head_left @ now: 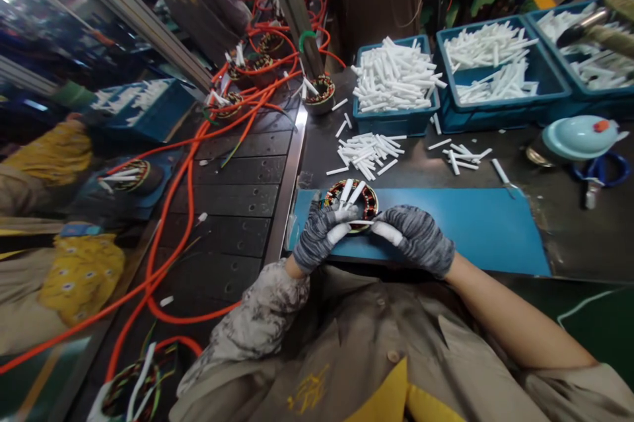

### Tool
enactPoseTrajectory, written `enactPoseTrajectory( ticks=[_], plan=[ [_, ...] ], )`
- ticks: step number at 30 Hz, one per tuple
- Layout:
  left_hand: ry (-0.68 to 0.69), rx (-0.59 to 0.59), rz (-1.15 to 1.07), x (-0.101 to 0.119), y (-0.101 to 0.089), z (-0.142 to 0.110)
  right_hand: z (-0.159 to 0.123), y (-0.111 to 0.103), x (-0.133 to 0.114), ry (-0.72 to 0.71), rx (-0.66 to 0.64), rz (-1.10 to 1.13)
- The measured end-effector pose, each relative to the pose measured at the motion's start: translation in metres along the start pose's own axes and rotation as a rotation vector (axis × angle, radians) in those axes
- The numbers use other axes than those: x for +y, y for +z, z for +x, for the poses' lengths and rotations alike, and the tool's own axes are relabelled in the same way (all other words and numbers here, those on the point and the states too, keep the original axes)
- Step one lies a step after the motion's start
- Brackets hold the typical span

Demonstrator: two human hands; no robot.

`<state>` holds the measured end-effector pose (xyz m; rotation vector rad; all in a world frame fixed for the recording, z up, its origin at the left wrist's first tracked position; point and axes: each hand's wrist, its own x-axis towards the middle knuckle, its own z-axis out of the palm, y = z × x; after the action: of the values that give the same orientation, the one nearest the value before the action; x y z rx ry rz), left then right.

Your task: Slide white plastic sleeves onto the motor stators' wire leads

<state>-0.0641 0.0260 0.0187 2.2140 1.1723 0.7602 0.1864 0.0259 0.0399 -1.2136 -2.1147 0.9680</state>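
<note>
A round motor stator (370, 201) with dark red windings lies on the blue mat (475, 224) in front of me. Two white sleeve tubes (352, 193) stand up from it. My left hand (319, 234), in a grey knit glove with white fingertips, is at its near left side, closed on the left end of another white tube (360, 222) that lies crosswise. From the other side my right hand (419, 237), gloved alike, pinches at that tube's right end. The fingertips partly cover the stator's near rim, and any thin wire between them is too small to make out.
Loose white tubes (366, 152) are heaped beyond the mat, before blue bins (396, 121) full of them. A light blue lidded cup (574, 138) and blue-handled scissors (599, 174) are at right. Orange-red cables (191, 177) cross the dark conveyor (232, 201) at left; co-workers are nearby.
</note>
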Motion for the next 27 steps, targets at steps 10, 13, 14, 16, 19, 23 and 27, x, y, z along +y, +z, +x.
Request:
enactPoseTrajectory(
  ticks=[10, 13, 14, 16, 19, 23, 27],
  plan=[
    [0.408, 0.210, 0.579, 0.002, 0.031, 0.004, -0.020, 0.000, 0.022, 0.392, 0.011, 0.303],
    [0.396, 0.205, 0.577, 0.000, 0.031, 0.004, -0.017, -0.021, 0.028, 0.279, -0.073, 0.346],
    [0.380, 0.196, 0.581, -0.002, 0.030, 0.003, -0.016, -0.031, 0.034, 0.262, -0.035, 0.338],
    [0.342, 0.171, 0.588, -0.004, 0.029, 0.002, -0.013, -0.054, 0.053, 0.298, 0.192, 0.209],
    [0.318, 0.150, 0.577, -0.005, 0.029, 0.001, -0.006, -0.082, 0.090, 0.351, 0.380, -0.354],
    [0.336, 0.175, 0.560, -0.005, 0.029, 0.002, -0.001, -0.090, 0.118, 0.369, 0.234, -0.720],
    [0.383, 0.224, 0.552, -0.002, 0.029, 0.004, -0.007, -0.081, 0.107, 0.334, 0.331, -0.680]
  ],
)
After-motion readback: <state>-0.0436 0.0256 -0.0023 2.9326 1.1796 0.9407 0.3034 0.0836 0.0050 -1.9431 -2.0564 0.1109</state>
